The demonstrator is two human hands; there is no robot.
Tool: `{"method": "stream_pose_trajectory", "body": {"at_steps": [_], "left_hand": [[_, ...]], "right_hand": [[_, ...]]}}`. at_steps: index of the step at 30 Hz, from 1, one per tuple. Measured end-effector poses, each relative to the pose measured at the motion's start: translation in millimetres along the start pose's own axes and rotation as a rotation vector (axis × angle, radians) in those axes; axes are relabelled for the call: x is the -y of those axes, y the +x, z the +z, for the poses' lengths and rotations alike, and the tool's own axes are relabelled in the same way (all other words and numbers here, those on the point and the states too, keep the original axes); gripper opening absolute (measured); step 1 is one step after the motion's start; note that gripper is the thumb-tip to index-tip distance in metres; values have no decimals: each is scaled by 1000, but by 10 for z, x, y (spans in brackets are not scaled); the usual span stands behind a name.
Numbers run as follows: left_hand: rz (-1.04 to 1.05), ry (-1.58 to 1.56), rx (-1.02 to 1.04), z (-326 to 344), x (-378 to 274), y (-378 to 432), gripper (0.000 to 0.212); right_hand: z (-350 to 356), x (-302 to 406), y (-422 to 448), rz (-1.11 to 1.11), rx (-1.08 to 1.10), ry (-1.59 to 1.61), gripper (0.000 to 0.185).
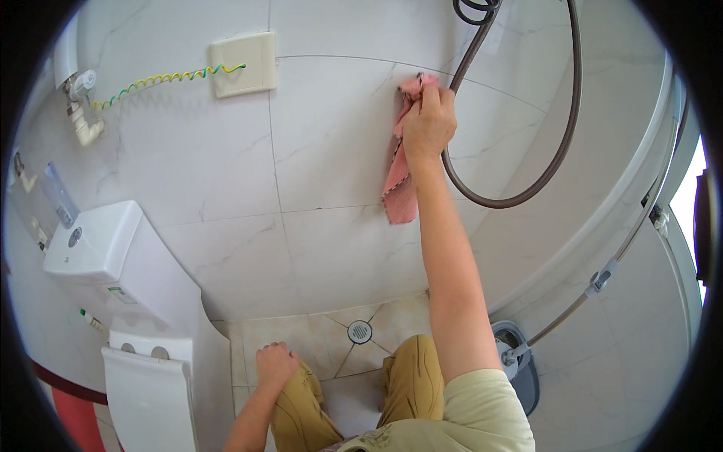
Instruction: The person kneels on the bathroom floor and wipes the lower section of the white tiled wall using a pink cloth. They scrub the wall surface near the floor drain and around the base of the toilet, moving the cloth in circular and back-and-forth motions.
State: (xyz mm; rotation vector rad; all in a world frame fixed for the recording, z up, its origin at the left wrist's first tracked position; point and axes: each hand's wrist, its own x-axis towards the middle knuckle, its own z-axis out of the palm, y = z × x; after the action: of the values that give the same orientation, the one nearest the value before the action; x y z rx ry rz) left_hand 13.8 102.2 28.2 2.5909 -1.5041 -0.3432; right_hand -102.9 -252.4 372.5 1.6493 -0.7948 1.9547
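My right hand (430, 125) grips a pink cloth (402, 195) with dark striped edging and presses it against the white marbled wall tile (333, 135). The cloth's lower part hangs down beside my forearm. Just right of the hand, a dark shower hose (570, 121) hangs in a loop. My left hand (277, 364) rests on my left knee, over tan trousers (302, 407), and no object shows in it; its fingers look curled, but their undersides are hidden.
At left stands a white toilet (152, 282), with a pipe valve (83, 83) above. A cream wall plate (244, 65) has a coiled yellow-green wire. A round floor drain (360, 332) lies ahead of my knees. At right, a mop (599, 279) stands in a grey bucket (528, 384).
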Motion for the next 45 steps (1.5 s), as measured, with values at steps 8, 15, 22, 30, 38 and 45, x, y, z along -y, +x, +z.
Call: {"method": "stream_pose_trajectory", "body": {"at_steps": [8,15,22,30,38,45], "left_hand": [[25,-23,29,-15,-49,43,32],[-45,-38,-6,12,-15,12,30],[-105,-68,-14,-17,205,-58,31],[-98,-115,-30,-40,224,-173,33],[-154,-125,-72,-7,327,-254,31],[-170,-141,-194,38,486,-420,28]], "right_hand": [[-55,245,-552,-267,177,142,27],[-54,206,-383,-373,159,115,31],[435,866,308,-365,56,163,44],[263,1245,-384,-468,245,161,40],[-129,1004,-1174,-582,516,212,42],[-162,1108,-1195,25,427,-3,45]]}}
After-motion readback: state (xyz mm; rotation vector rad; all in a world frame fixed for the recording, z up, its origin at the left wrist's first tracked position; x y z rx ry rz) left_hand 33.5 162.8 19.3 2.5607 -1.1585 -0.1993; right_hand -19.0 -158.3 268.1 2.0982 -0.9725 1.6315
